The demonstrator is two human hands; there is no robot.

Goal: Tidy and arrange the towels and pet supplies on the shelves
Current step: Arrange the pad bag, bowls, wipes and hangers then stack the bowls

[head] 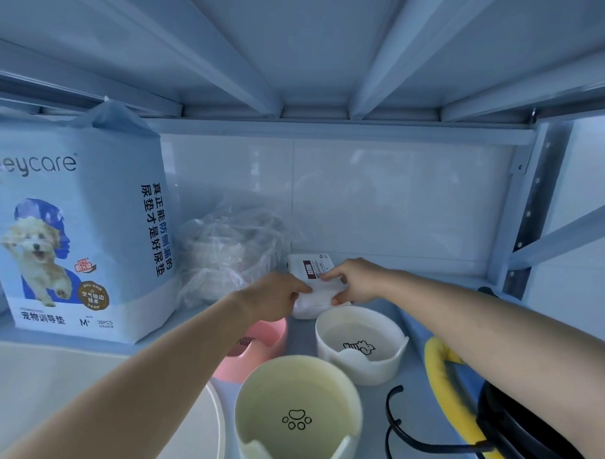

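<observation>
White plastic is catching the light on a small flat packet [314, 281] that both hands are pinching deep on the pale blue metal shelf [300, 342]. The left hand [274, 295] is gripping the packet's near left edge, fingers closed on it, while the right hand [352, 279] is pressing down on its top right, thumb tucked under the edge and a fingertip lying on the printed label with its dark red patch. The packet is sitting close to the white back wall, just behind the bowls.

Beside it on the left, a crinkled clear plastic bag [228, 254] with something pale inside is resting against a big blue pack of pet training pads [78, 228], which is standing upright at the far left and showing a fluffy dog on its front.

Nearer the shelf's front edge, a cream bowl with a paw print [296, 414] is sitting in front of a white bowl with a small striped animal drawing [359, 344]. A pink bowl [263, 338] is peeking out under the left forearm. Off to the right, a black wire stand [400, 435] is lying beside a yellow padded ring [440, 368] and a black round object [527, 439] that I cannot identify.
</observation>
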